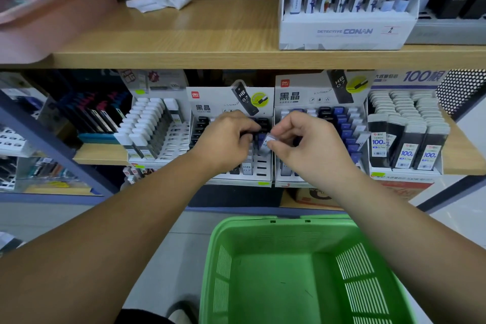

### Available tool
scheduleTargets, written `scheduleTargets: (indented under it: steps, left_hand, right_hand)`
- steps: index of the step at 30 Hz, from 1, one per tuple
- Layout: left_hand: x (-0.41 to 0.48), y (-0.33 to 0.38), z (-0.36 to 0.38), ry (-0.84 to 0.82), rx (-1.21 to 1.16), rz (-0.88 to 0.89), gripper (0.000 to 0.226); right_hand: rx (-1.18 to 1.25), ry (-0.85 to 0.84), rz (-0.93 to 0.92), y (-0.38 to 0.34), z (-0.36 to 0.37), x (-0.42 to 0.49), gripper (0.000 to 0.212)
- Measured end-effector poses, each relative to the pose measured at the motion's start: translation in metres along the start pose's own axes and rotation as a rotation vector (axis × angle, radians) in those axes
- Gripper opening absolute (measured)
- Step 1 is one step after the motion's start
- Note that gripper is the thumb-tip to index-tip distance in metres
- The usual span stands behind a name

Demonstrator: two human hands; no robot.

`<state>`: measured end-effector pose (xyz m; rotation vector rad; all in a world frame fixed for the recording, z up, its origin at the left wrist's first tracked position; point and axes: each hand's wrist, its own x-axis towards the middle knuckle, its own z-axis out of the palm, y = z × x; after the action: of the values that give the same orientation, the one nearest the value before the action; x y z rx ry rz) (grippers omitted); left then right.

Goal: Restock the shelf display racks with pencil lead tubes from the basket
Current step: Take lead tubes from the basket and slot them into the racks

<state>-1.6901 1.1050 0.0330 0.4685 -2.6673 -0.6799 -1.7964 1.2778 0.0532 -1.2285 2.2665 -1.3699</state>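
Lining wd shelf (184, 42): racks (294, 97) (pale floor (462, 216))

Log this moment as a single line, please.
left hand: grips dark tube | right hand: pinches white-capped tube | where: over middle display rack | green basket: no tubes visible

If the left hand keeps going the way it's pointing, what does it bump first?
Probably the black pencil lead tubes standing in the white cardboard display rack right ahead of the left hand; depth is hard to judge.
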Motion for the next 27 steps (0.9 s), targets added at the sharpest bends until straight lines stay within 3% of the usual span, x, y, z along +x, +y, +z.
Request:
scheduleTargets:
  steps: [3,11,27]
  left_hand:
    - [-0.008,-0.007,-0.010,0.075,0.034,-0.026,0.026]
    - [-0.037,-0.032,-0.027,-0.007,0.084,-0.087,0.037]
    - [-0.046,-0.029,-0.032,-0.123,0.130,-0.106,0.047]
  right_hand:
    - [-0.174,0.007,-0.050,0.003,0.010,0.004,0.024]
    - [-0.466,0.007,-0.195,0.006,0.023,0.012,0.014]
    - [-0.750,0.054,-0.371,0.018,0.029,0.016,0.016]
